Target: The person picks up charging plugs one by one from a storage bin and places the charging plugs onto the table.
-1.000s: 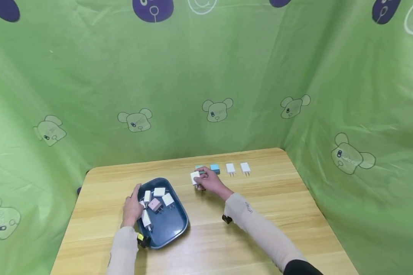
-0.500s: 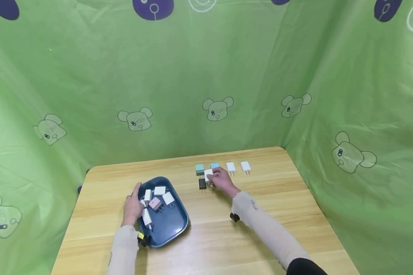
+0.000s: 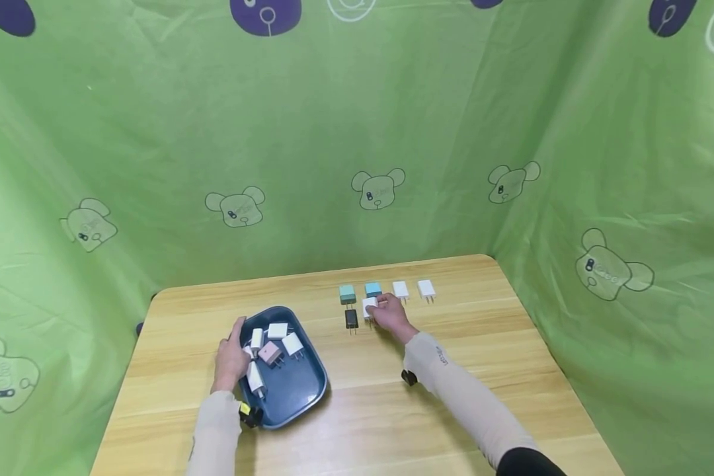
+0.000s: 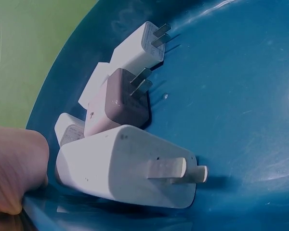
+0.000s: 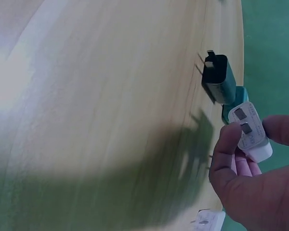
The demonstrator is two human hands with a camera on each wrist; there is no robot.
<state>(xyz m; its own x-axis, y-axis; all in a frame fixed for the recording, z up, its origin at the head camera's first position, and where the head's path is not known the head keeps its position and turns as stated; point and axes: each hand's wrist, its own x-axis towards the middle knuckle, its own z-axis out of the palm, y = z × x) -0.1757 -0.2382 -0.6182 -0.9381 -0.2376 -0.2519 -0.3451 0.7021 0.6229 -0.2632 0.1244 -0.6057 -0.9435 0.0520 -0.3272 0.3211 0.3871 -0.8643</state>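
My right hand [image 3: 395,318] pinches a white plug charger [image 3: 369,308] between thumb and fingers, low over the table just right of a black plug charger [image 3: 351,318]. In the right wrist view, the two prongs of this white charger [image 5: 250,126] face the camera. A green charger [image 3: 347,294] and a blue charger [image 3: 373,289] lie just behind. My left hand [image 3: 231,360] grips the left rim of a dark blue tray [image 3: 318,383]. Inside the tray lie several white chargers [image 4: 130,166] and a pink one [image 4: 116,103], mostly along the left and far sides.
Two more white chargers, a nearer one [image 3: 400,289] and a farther one [image 3: 426,289], continue the back row to the right, prongs toward me. The wooden table [image 3: 428,410] ends at a green curtain [image 3: 309,165] behind and at the sides.
My right hand has moved right with the white charger, from over the black charger to beside it, bringing the black and green ones into view. The left hand and tray stay put.
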